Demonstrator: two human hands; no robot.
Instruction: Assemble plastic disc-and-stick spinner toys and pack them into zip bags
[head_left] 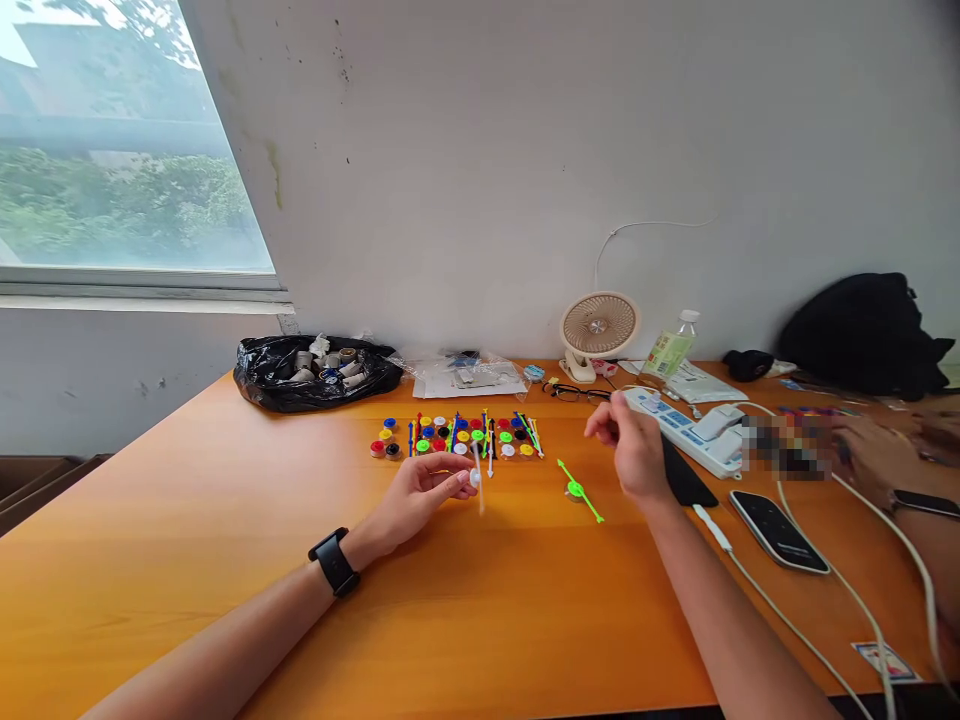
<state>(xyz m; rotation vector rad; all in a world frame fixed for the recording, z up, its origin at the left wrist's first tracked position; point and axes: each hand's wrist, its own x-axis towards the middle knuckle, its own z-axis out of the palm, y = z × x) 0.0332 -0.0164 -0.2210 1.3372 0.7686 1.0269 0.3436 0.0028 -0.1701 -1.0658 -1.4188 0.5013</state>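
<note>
Nearest the camera, your left forearm (217, 645) and right forearm (724, 610) reach over the desk (450, 630). Your left hand (420, 492) has thumb and fingers clamped on a white disc (475, 478), a blurred pale pointer standing across it. Your right hand (634, 445) is raised, fingers curled, with nothing visible in it; you cannot tell whether its fingertips meet. Between your hands, a green disc-and-arrow piece (575, 490) rests on the wood. Those two look joined; behind them, most of the coloured discs (377, 450) and arrow pointers (411, 440) seem separate, lying in a band. Plain wood stretches left to the slanting edge and toward you. Your right side is tighter: a power strip (682, 430), a phone-like device (780, 531) and white cables (795, 630) crowd that forearm.
</note>
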